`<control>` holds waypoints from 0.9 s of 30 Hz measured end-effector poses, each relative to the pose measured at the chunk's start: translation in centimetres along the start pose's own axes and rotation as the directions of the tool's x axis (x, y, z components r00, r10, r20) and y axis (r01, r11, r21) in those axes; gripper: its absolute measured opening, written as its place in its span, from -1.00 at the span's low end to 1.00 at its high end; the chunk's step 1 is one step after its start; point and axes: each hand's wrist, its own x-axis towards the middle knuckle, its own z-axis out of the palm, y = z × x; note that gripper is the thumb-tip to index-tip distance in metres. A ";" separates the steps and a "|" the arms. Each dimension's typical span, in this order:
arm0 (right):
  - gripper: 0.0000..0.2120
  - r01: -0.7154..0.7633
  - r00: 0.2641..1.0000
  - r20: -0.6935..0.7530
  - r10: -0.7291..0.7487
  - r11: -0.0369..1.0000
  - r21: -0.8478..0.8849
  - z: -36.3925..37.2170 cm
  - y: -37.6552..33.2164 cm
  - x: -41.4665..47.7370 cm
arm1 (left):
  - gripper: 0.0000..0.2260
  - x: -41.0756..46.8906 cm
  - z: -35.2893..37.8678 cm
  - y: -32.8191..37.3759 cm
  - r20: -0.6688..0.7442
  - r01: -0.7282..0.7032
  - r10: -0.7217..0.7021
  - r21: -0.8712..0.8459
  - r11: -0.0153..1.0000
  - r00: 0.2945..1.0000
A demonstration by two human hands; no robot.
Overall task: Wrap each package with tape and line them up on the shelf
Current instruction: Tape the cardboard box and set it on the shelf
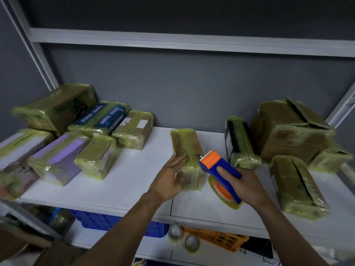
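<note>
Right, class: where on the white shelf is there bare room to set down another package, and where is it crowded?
The widest bare patch of shelf lies between the left pile and the middle package that the left hand touches. The gap to the black package is narrow, with the dispenser in it. Both ends are crowded.

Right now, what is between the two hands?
In the head view, the tape-wrapped package lies between the left hand and the right hand, which grips the tape dispenser.

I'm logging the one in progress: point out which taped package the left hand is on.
The small brown package alone mid-shelf, apart from all the rest. The left hand lies flat against its left side; the tape dispenser sits at its right.
</note>
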 end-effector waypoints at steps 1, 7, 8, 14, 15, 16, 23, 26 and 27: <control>-0.43 0.003 1.000 0.011 -0.003 1.000 -0.001 0.0 -0.2 -0.1 | -0.52 0.1 -0.2 0.0 -0.003 0.004 -0.004 -0.032 0.999 1.000; -0.44 0.043 0.997 0.066 -0.040 0.998 -0.044 -0.5 -0.6 -0.5 | -0.51 1.3 -1.7 -0.4 0.042 -0.007 0.006 0.020 1.000 0.999; -0.44 0.049 0.995 0.084 -0.044 0.997 -0.053 -0.6 -0.6 -0.5 | -0.48 1.3 -1.8 -0.4 0.058 0.005 -0.007 0.042 0.999 0.998; -0.49 0.106 0.978 0.191 -0.087 0.990 -0.092 -0.7 -0.8 -0.9 | -0.67 -0.6 -1.2 2.8 -0.231 0.094 -0.147 -0.224 0.970 0.962; -0.51 0.114 0.973 0.210 -0.094 0.990 -0.088 -0.6 -0.8 -0.9 | -0.73 -1.1 -1.2 3.8 -0.228 0.133 -0.219 -0.338 0.932 0.949; -0.52 0.125 0.968 0.230 -0.104 0.989 -0.078 -0.6 -0.8 -1.0 | -0.76 -1.4 -1.4 4.7 -0.153 0.191 -0.289 -0.457 0.869 0.945; -0.54 0.168 0.942 0.290 -0.167 0.986 0.024 -0.2 -1.2 -1.7 | -0.87 -3.3 -3.1 6.4 0.075 0.329 -0.406 -0.725 0.604 0.911; -0.48 0.194 0.932 0.305 -0.195 0.980 0.036 0.1 -1.3 -1.8 | -0.86 -3.5 -3.6 6.4 0.061 0.316 -0.400 -0.725 0.612 0.914; -0.46 0.202 0.930 0.304 -0.205 0.979 0.039 0.2 -1.4 -1.8 | -0.86 -3.6 -3.6 6.4 0.072 0.323 -0.400 -0.725 0.608 0.914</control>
